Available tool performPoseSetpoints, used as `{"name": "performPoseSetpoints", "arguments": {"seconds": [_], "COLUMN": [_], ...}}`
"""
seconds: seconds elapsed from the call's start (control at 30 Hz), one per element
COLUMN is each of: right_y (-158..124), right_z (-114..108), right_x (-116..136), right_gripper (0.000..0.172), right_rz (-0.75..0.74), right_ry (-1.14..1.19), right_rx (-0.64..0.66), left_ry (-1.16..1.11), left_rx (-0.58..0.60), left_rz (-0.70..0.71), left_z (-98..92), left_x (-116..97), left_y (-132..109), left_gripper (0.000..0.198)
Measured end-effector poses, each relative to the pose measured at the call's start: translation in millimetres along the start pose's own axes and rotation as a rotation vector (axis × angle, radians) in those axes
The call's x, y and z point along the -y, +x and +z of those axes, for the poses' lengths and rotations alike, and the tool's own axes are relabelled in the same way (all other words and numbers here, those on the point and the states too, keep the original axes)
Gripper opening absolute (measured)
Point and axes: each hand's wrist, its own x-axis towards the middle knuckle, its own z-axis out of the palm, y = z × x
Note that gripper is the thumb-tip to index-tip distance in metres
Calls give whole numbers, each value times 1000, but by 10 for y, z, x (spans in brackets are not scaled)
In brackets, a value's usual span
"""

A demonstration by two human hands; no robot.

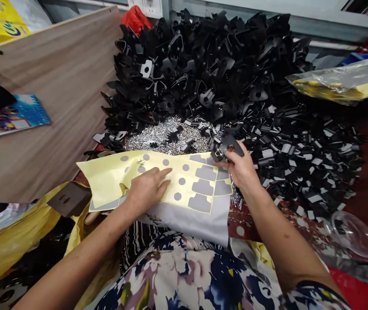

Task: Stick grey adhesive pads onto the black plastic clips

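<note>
My left hand (146, 187) lies on a yellow backing sheet (106, 176), its index finger and thumb stretched out and apart. Grey die-cut stickers (202, 187), some round and some notched, sit on the sheet. A few small metal pins (140, 162) rest near its upper edge. Up at the sheet's right end, my right hand (243, 168) grips a black plastic part (232, 144) with a hole in it and a small metal-looking piece at its left end. Under the sheet, grey cloth (199, 221) covers my lap.
Behind the sheet is a heap of shiny metal pins (161, 135), backed by a tall pile of black plastic parts (196, 64). Small black pieces (300, 150) spread to the right, near a clear plastic cup (354, 234). A wooden board (48, 64) stands at left.
</note>
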Motion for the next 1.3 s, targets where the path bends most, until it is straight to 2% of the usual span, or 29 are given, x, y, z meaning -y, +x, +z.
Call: {"name": "performPoseSetpoints", "arguments": {"seconds": [0.07, 0.13, 0.2, 0.23, 0.3, 0.33, 0.4, 0.5, 0.6, 0.67, 0.77, 0.83, 0.9, 1.0, 1.03, 1.07, 1.1, 1.2, 1.23, 1.3], "right_y": [-443, -803, -1066, -1167, -1327, -1394, -1515, -1673, -1779, -1803, -1791, -1792, -1828, -1917, -1933, -1931, -1909, -1727, -1648, -1509], "right_z": [78, 250, 405, 441, 398, 324, 124, -105, -108, -42, 35, 47, 30, -52, -90, -128, -165, -242, -253, -245], "right_x": [-41, -71, -73, -62, -28, -11, -2, -84, -253, -363, -428, -355, -171, 212, 322, 403, 447, 377, 311, 177], "right_gripper": [32, 31, 29, 27, 32, 36, 41, 25, 18, 17, 17, 18, 19, 14, 18, 23, 25, 17, 16, 16], "right_rz": [40, 49, 33, 5, -85, -136, -233, -377, -517, -580, -582, -505, -361, -59, 11, 39, 26, -119, -150, -167], "right_ry": [132, 217, 204, 151, -32, -143, -364, -632, -827, -928, -1007, -947, -737, -253, -134, -74, -78, -245, -266, -231], "right_rx": [-30, -69, -79, -51, 68, 122, 139, 104, 201, 194, 175, 199, 272, 614, 698, 700, 606, 66, -45, -116], "left_ry": [-333, -801, -1274, -1461, -1677, -1711, -1686, -1558, -1451, -1407, -1393, -1403, -1412, -1428, -1434, -1442, -1458, -1571, -1629, -1739], "left_rx": [-12, 55, 87, 63, -11, -24, 33, 203, 438, 552, 580, 582, 587, 582, 576, 560, 539, 504, 510, 524], "left_rz": [64, 72, -18, -93, -255, -318, -383, -383, -264, -198, -181, -177, -176, -171, -168, -171, -181, -244, -259, -278], "left_z": [166, 367, 554, 625, 700, 705, 671, 619, 667, 741, 840, 878, 899, 910, 905, 892, 872, 767, 724, 648], "left_x": [-304, -639, -939, -1056, -1205, -1237, -1237, -1180, -1161, -1170, -1170, -1154, -1138, -1131, -1135, -1140, -1146, -1158, -1156, -1148], "left_y": [-40, -60, -38, -6, 99, 167, 318, 530, 675, 724, 744, 747, 756, 776, 775, 765, 742, 588, 515, 359], "left_gripper": [47, 57, 63, 62, 54, 50, 46, 49, 56, 59, 66, 66, 62, 59, 59, 59, 59, 60, 58, 53]}}
